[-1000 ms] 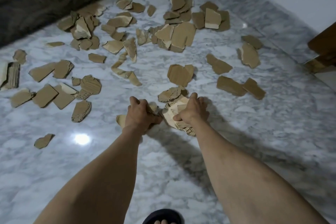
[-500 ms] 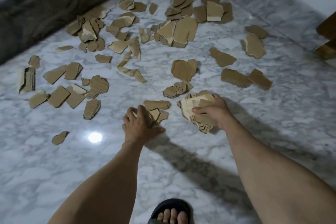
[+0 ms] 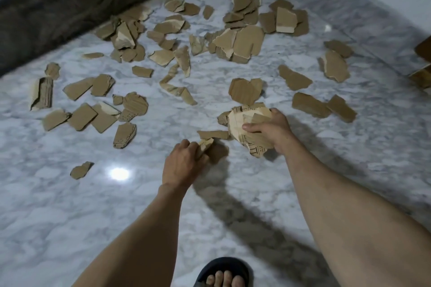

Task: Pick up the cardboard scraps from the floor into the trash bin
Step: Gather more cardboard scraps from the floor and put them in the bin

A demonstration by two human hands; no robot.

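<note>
R hand (image 3: 272, 131): fingers curled round stack of scraps (image 3: 247, 123), held just above marble floor (image 3: 70, 216). L hand (image 3: 180, 165): fingers apparently pinching small scrap (image 3: 206, 143) at floor level; view blurred. Loose scraps (image 3: 245, 39) scattered beyond. Sandalled foot (image 3: 224, 272) at bottom edge.

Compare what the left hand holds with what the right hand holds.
The left hand pinches a few small scraps low at the floor; the right hand grips a thick stack of scraps. The stack shows dark print; the small scraps look plain. Both are torn brown cardboard.
</note>
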